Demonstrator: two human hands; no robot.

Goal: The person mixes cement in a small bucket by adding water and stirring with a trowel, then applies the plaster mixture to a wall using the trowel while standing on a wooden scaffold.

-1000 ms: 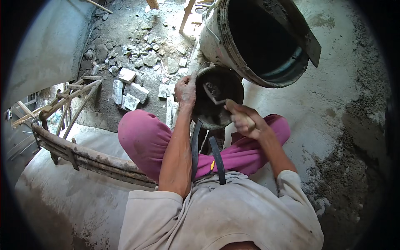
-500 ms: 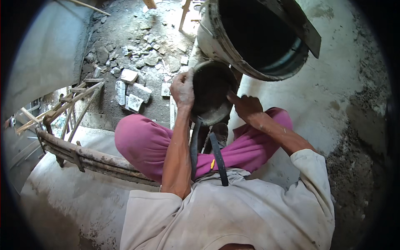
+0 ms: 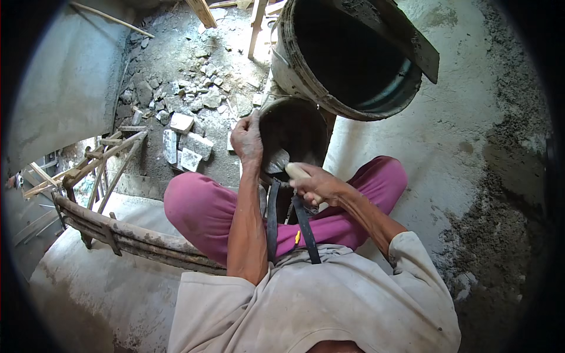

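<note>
Trowel at the near edge of the small dark bucket, its blade just within the mouth. Long axis oblique: pale handle running back to the near right, blade end directed away and leftward, toward the bucket's left wall. Blade's outer edge hard to make out; bucket interior deep in shadow, contents unreadable. The bucket seems to sit between the bent knees, though its base is out of sight. Its far right edge is overlapped by the large bucket, which is cut off by the top of the view; a flat board lies across that one's right rim, upper end likewise cropped. Right hand wrapped round the trowel handle, knuckles up, slightly blurred; forearm slanting in from the near right, elbow bent outward. Left hand clasping the bucket's left rim, inner fingers hidden; forearm nearly straight, rising past the left knee. Two black straps below the near rim, against pink trousers. Broken blocks on the rubble ground, left of the bucket.
</note>
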